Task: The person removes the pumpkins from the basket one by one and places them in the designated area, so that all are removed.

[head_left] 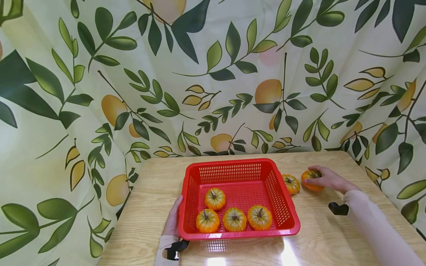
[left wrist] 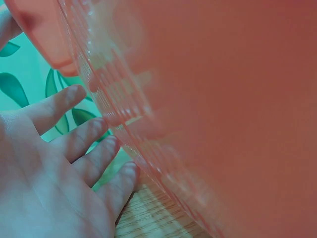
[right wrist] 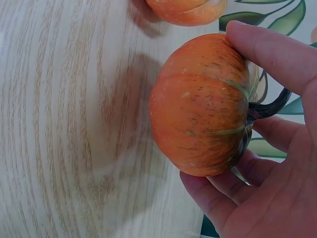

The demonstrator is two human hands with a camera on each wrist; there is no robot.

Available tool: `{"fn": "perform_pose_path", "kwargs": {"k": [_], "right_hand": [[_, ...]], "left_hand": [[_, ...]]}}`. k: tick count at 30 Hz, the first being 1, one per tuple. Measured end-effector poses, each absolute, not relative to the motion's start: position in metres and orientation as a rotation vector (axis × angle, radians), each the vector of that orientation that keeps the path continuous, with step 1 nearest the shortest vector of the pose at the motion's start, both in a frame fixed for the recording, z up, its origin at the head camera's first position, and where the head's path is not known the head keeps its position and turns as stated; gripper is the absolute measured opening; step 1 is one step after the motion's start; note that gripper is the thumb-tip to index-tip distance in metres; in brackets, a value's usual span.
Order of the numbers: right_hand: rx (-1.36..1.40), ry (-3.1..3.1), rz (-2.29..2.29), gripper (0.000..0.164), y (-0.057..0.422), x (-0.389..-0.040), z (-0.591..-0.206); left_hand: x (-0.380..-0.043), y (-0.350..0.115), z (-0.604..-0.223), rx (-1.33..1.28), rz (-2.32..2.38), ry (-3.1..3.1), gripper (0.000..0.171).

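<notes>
My right hand (head_left: pixel 324 179) grips a small orange pumpkin (right wrist: pixel 200 106) at the table's right side, thumb on one side and fingers on the other. Its dark curved stem (right wrist: pixel 270 106) points toward the palm. A second pumpkin (head_left: pixel 291 184) sits between that hand and the red plastic basket (head_left: pixel 239 235). Inside the basket are several more pumpkins, one being the pumpkin (head_left: pixel 215 199) behind a front row. My left hand (head_left: pixel 172 218) rests against the basket's left wall, its fingers (left wrist: pixel 74 136) extended with the tips at the slatted side.
The basket stands on a light wood-grain table (head_left: pixel 156 184). Behind and beside the table hangs a leaf-and-fruit patterned cloth (head_left: pixel 199 122). Dark straps (head_left: pixel 338 208) sit at both wrists.
</notes>
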State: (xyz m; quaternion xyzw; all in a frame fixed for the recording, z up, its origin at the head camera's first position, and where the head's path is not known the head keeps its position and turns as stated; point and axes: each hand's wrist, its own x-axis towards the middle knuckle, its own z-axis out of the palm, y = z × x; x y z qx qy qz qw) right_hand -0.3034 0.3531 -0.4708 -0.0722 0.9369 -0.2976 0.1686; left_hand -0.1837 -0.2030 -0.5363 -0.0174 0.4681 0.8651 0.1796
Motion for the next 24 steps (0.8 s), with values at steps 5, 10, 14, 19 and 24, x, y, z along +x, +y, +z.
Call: {"fn": "perform_pose_path", "kwargs": {"k": [5, 10, 14, 19, 24], "right_hand": [[-0.206, 2.658, -0.851, 0.085, 0.3534, -0.303, -0.4721], [-0.195, 2.654, -0.851, 0.085, 0.3535, -0.3023, -0.473], [-0.177, 2.645, -0.851, 0.086, 0.3544, -0.3029, -0.4738], [-0.172, 2.642, -0.85, 0.087, 0.3559, -0.3048, -0.4755], [-0.161, 2.639, -0.847, 0.087, 0.3543, -0.3044, -0.4759]], "left_hand": [[-0.1836, -0.2029, -0.5366, -0.062, 2.448, 1.334, 0.064], [-0.183, -0.2031, -0.5365, -0.061, 2.447, 1.333, 0.064], [-0.1835, -0.2026, -0.5362, -0.039, 2.443, 1.331, 0.064], [-0.1852, -0.2031, -0.5363, 0.012, 2.435, 1.333, 0.062], [-0.1845, -0.2038, -0.5367, 0.011, 2.433, 1.334, 0.062]]}}
